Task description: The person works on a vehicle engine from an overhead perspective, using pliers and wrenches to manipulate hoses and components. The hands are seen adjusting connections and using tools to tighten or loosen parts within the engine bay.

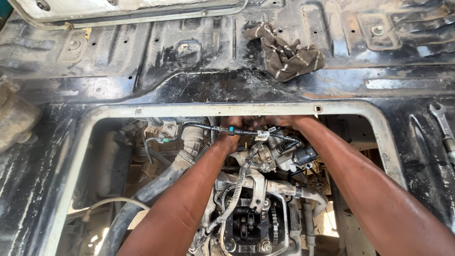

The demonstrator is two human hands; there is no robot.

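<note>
Black wiring harness [246, 133], blue-clipped, grimy, lies under both hands [258, 124].

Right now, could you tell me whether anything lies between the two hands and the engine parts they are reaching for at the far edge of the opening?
Nothing visible does. The left hand and right hand are already on the parts under the opening's rim. A thin black cable runs across the left hand, touching or just over it, without blocking it. The fingertips are hidden.
</note>
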